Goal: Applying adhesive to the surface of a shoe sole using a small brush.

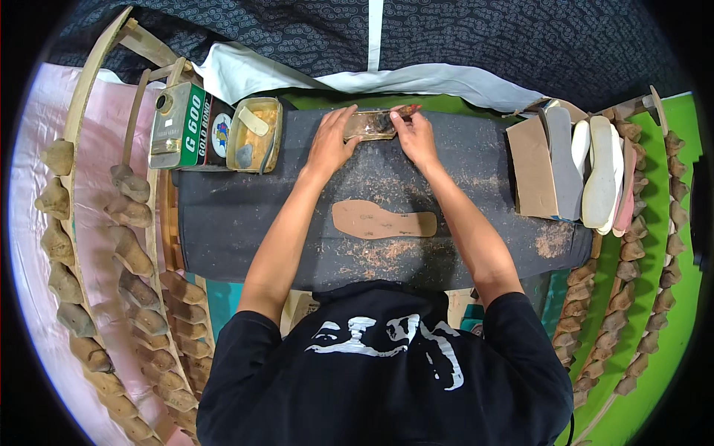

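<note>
At the far edge of the dark work table, a small shallow rectangular tray (370, 128) with shiny brownish sides and dark matter inside lies between my hands. My left hand (335, 137) grips the tray's left end, thumb on the near side and fingers along the far side. My right hand (414, 136) is closed at the tray's right end, pinching a reddish-brown stick-like piece (407, 110); its lower end is hidden, so its kind is unclear. Nearer to me, between my forearms, a tan insole-shaped piece (383, 220) lies flat with its wide end left.
A rectangular metal can (181, 126) and a yellowish open container (256, 137) with a pale piece inside stand at the far left. On the right, a cardboard box (532, 169) holds several soles (601, 175). Racks of wooden shoe lasts (136, 253) flank both sides. Brown crumbs (554, 241) dot the table.
</note>
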A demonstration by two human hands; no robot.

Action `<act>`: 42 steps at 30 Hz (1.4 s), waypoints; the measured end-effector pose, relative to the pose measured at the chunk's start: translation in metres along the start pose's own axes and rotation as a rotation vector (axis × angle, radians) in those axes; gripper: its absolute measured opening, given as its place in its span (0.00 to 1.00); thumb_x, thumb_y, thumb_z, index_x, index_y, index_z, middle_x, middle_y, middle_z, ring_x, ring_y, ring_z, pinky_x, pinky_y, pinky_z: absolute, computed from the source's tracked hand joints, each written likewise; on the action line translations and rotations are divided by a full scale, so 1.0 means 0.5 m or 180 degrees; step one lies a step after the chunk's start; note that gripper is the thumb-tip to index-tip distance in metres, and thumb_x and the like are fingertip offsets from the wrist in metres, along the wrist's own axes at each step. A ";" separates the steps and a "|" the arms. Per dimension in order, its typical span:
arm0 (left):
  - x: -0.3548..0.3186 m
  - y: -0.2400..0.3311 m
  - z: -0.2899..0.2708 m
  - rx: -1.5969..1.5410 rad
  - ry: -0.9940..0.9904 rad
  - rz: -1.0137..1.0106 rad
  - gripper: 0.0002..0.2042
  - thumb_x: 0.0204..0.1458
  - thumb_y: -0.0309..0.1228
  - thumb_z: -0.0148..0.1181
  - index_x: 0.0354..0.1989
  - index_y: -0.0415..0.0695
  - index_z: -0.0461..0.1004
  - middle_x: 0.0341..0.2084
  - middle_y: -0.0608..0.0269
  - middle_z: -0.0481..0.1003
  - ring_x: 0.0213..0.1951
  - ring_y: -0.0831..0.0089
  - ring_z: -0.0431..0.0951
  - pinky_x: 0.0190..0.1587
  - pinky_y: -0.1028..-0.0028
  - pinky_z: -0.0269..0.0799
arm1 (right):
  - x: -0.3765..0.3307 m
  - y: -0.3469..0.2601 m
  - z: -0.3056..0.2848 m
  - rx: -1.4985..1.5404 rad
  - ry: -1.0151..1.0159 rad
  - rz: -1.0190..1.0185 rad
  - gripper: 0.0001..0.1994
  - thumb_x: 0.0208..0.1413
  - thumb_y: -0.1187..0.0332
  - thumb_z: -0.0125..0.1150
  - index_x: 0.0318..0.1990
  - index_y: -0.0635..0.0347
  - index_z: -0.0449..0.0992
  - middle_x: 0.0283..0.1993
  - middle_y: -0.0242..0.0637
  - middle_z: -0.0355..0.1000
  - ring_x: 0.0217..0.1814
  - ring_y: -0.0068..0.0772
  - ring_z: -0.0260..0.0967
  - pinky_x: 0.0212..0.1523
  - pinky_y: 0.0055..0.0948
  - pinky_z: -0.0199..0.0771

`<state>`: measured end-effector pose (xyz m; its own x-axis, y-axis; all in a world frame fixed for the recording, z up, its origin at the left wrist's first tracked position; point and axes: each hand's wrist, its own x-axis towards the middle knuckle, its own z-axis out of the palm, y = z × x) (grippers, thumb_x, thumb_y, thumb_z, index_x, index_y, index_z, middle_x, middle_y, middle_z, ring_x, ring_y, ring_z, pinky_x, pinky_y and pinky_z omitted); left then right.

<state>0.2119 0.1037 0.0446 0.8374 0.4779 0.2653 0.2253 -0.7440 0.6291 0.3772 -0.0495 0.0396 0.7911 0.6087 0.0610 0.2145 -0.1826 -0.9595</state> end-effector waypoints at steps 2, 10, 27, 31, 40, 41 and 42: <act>-0.003 0.007 -0.006 -0.0065 0.0023 -0.0047 0.36 0.51 0.28 0.75 0.71 0.42 0.69 0.65 0.47 0.74 0.68 0.48 0.70 0.72 0.56 0.65 | -0.009 -0.048 -0.008 -0.0403 -0.0351 -0.0671 0.10 0.68 0.66 0.65 0.48 0.65 0.81 0.44 0.44 0.81 0.40 0.35 0.82 0.41 0.35 0.81; 0.011 0.006 0.003 -0.0091 0.0068 -0.0026 0.36 0.47 0.25 0.77 0.68 0.40 0.71 0.62 0.46 0.76 0.66 0.48 0.72 0.70 0.57 0.68 | -0.034 -0.152 -0.051 -0.1028 -0.0119 -0.2145 0.09 0.64 0.70 0.66 0.48 0.63 0.82 0.44 0.46 0.79 0.46 0.50 0.76 0.51 0.42 0.76; -0.290 0.102 -0.051 -0.0086 -0.0522 -0.0668 0.37 0.43 0.40 0.83 0.65 0.48 0.77 0.69 0.54 0.68 0.71 0.51 0.66 0.74 0.54 0.62 | -0.356 -0.062 -0.143 -0.0145 0.0406 -0.0595 0.09 0.71 0.69 0.61 0.49 0.66 0.77 0.49 0.44 0.80 0.49 0.37 0.81 0.52 0.35 0.78; -0.376 0.127 -0.039 0.0306 -0.0627 -0.0490 0.41 0.33 0.40 0.87 0.62 0.47 0.79 0.63 0.59 0.72 0.67 0.53 0.68 0.73 0.53 0.62 | -0.439 -0.038 -0.132 0.0022 0.0159 0.0185 0.10 0.70 0.71 0.62 0.52 0.66 0.74 0.48 0.45 0.81 0.51 0.41 0.82 0.48 0.36 0.81; -0.454 0.127 0.021 0.0351 -0.0005 -0.0468 0.38 0.37 0.43 0.85 0.61 0.46 0.80 0.59 0.60 0.73 0.61 0.54 0.69 0.68 0.55 0.62 | -0.417 0.029 -0.169 -0.0788 0.0312 -0.0052 0.10 0.61 0.74 0.69 0.46 0.68 0.78 0.47 0.50 0.80 0.45 0.52 0.83 0.40 0.41 0.84; -0.453 0.130 0.028 0.0337 -0.0001 -0.0463 0.38 0.37 0.43 0.85 0.61 0.46 0.80 0.59 0.60 0.73 0.61 0.54 0.69 0.68 0.55 0.62 | -0.403 0.033 -0.185 -0.0802 0.0317 -0.0056 0.10 0.61 0.74 0.69 0.46 0.68 0.78 0.47 0.50 0.80 0.45 0.52 0.83 0.40 0.41 0.84; -0.448 0.134 0.033 0.0394 0.0049 -0.0425 0.39 0.37 0.43 0.85 0.62 0.46 0.80 0.60 0.60 0.73 0.61 0.55 0.70 0.68 0.54 0.62 | -0.388 0.033 -0.197 -0.0989 0.0485 -0.0086 0.10 0.61 0.74 0.68 0.46 0.67 0.77 0.46 0.50 0.79 0.44 0.54 0.82 0.41 0.42 0.83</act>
<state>0.0476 -0.0612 0.0151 0.7885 0.5827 0.1971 0.3944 -0.7248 0.5650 0.2839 -0.2467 0.0392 0.8542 0.4985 0.1480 0.3821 -0.4087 -0.8288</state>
